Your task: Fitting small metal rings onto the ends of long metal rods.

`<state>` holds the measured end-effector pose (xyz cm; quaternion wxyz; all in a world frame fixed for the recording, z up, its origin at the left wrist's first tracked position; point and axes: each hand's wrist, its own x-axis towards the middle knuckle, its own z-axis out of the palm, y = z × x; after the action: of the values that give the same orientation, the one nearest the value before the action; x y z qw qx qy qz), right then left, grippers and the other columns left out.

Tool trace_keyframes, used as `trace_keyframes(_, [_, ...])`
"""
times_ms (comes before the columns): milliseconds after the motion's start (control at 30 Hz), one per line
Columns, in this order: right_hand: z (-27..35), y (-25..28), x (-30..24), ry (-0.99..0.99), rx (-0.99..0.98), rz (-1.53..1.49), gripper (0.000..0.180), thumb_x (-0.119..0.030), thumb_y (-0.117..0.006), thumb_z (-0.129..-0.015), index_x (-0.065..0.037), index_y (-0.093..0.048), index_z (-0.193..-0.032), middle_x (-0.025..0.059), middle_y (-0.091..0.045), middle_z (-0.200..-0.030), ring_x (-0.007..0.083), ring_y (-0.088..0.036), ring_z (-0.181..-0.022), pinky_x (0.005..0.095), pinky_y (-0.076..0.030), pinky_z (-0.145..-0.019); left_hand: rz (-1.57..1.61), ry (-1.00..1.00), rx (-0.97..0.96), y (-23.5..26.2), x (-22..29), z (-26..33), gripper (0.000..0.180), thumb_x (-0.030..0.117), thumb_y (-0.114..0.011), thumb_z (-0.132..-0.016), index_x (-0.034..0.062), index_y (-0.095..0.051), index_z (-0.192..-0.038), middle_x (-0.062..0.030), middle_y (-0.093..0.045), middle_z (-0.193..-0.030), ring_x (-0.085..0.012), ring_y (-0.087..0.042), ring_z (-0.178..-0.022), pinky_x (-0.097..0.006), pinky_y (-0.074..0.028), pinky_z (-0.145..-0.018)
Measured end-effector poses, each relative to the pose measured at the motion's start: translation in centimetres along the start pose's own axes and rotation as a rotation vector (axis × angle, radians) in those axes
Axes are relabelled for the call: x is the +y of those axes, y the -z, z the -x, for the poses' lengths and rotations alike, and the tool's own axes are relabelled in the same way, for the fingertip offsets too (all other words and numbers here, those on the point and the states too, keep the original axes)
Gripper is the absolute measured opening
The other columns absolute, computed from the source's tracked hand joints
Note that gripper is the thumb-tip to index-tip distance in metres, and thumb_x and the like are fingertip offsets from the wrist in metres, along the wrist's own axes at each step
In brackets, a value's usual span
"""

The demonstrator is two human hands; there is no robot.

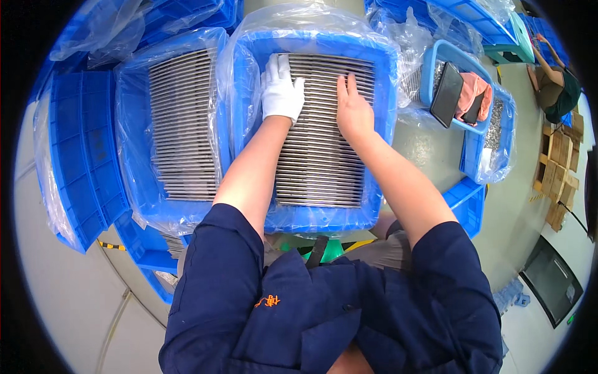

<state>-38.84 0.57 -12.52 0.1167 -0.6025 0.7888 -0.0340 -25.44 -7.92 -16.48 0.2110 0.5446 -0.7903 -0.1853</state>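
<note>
A blue plastic bin (324, 219), lined with clear film, stands in front of me with a stack of thin metal rods (321, 174) lying crosswise in it. My left hand (280, 93), in a white glove, rests on the far left part of the rods with its fingers stretched out. On the far right part lies my bare right hand (355, 112), two fingers extended forward over the rods and the other fingers partly hidden. Neither hand shows anything held. To the left, a second lined blue bin (134, 149) contains similar rods (185, 131).
A light blue basket (461, 51) at the far right holds a black phone-like slab (446, 95) and pink cloth (471, 90). Blue crates (87, 149) stand at the left. Wooden pallets (557, 165) and another person (554, 87) are at the far right.
</note>
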Motion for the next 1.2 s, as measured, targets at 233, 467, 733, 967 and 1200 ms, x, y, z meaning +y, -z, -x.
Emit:
trace_keyframes(233, [-1.1, 0.0, 1.4, 0.092, 0.022, 0.029, 0.049, -0.003, -0.045, -0.073, -0.004, -0.039, -0.121, 0.0173, -0.033, -0.131, 0.0304, -0.06, -0.071, 0.0378, -0.051, -0.061, 0.012, 0.049, 0.028, 0.1, 0.9, 0.7, 0.055, 0.025, -0.049, -0.078, 0.0054, -0.03, -0.125, -0.0192, -0.031, -0.129, -0.0378, -0.037, -0.111, -0.041, -0.031, -0.095])
trace_keyframes(467, [-0.6, 2.8, 1.3, 0.105, 0.004, 0.072, 0.051, 0.0, -0.043, -0.073, -0.006, -0.038, -0.124, 0.0164, -0.035, -0.13, 0.0277, -0.061, -0.074, 0.0354, -0.05, -0.065, 0.039, -0.002, 0.03, 0.3, 0.4, 0.2, 0.057, 0.026, -0.049, -0.078, 0.0042, -0.028, -0.126, -0.022, -0.028, -0.13, -0.0367, -0.035, -0.114, -0.041, -0.029, -0.097])
trace_keyframes(733, [6.0, 16.2, 1.2, 0.102, 0.048, -0.404, 0.043, -0.001, -0.039, -0.082, -0.005, -0.04, -0.125, 0.015, -0.048, -0.121, 0.0235, -0.044, -0.114, 0.0279, -0.035, -0.092, -0.26, -0.431, -0.268, 1.6, 2.9, -0.6, 0.053, 0.033, -0.046, -0.081, 0.0065, -0.036, -0.125, -0.0122, -0.03, -0.133, -0.0277, -0.024, -0.126, -0.043, -0.018, -0.103])
trace_keyframes(967, [13.3, 22.9, 1.1, -0.17, 0.078, -0.919, 0.042, 0.002, -0.041, -0.081, -0.001, -0.042, -0.123, 0.0086, -0.05, -0.12, 0.0059, -0.046, -0.071, 0.0194, -0.038, -0.064, -0.216, -0.333, -0.127, 0.2, 4.8, -0.4, 0.057, 0.033, -0.054, -0.076, 0.0057, -0.037, -0.122, -0.0136, -0.034, -0.128, -0.0291, -0.027, -0.122, -0.045, -0.019, -0.102])
trace_keyframes(1200, [13.4, 22.1, 2.2, -0.199, 0.216, -1.051, 0.03, -0.003, -0.052, -0.08, -0.006, -0.056, -0.11, -0.0003, -0.058, -0.08, 0.0022, -0.041, -0.055, 0.0154, -0.037, -0.053, -0.322, -0.345, -0.381, 4.2, 8.1, 0.2, 0.057, 0.033, -0.049, -0.076, 0.0025, -0.038, -0.123, -0.0195, -0.033, -0.13, -0.0339, -0.029, -0.121, -0.045, -0.02, -0.101])
